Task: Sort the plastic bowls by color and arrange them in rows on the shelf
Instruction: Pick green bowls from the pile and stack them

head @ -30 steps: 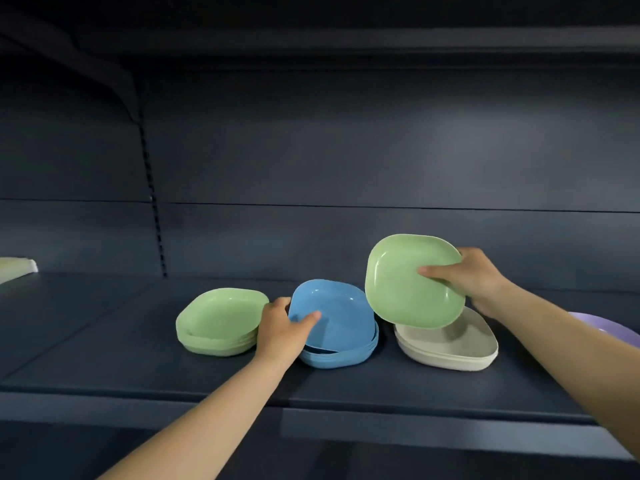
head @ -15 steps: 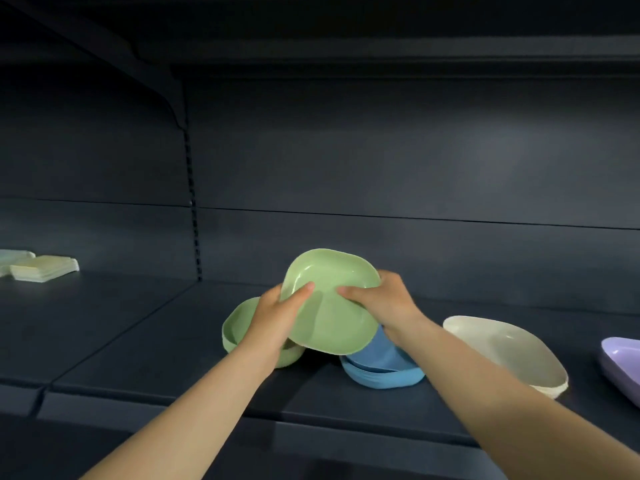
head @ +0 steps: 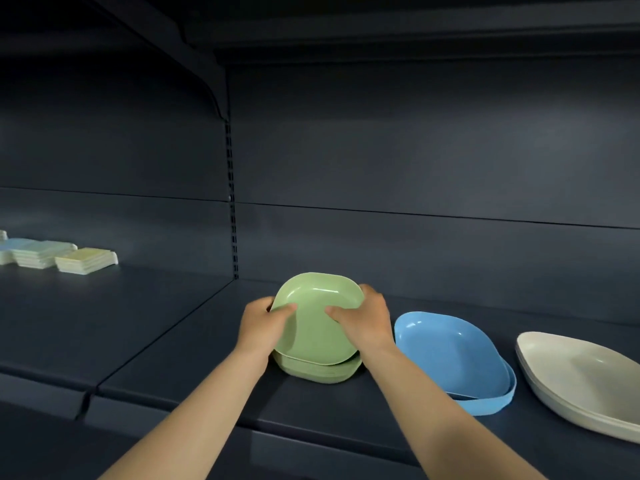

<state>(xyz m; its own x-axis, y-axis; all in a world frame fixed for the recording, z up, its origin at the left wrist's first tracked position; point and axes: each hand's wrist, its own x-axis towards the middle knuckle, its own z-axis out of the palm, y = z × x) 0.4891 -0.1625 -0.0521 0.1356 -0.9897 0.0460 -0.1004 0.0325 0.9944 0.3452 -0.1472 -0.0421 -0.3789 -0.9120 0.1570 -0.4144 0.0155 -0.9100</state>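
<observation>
A green bowl [head: 317, 320] lies tilted on top of the green stack [head: 320, 372] on the dark shelf [head: 166, 341]. My left hand [head: 265, 322] grips its left rim, thumb inside the bowl. My right hand [head: 365, 318] grips its right rim the same way. To the right stands a blue stack [head: 453, 358], its top bowl askew. A cream stack [head: 581, 379] lies further right, cut by the frame edge.
Piles of pale square items [head: 86, 259] sit far left on the neighbouring shelf section. A slotted upright [head: 232, 202] divides the back panel. The shelf's front lip [head: 311, 448] runs below my forearms. An upper shelf overhangs.
Both hands have lowered the green bowl from in front of the blue stack onto the green stack. The view has shifted left, so the blue and cream stacks sit further right.
</observation>
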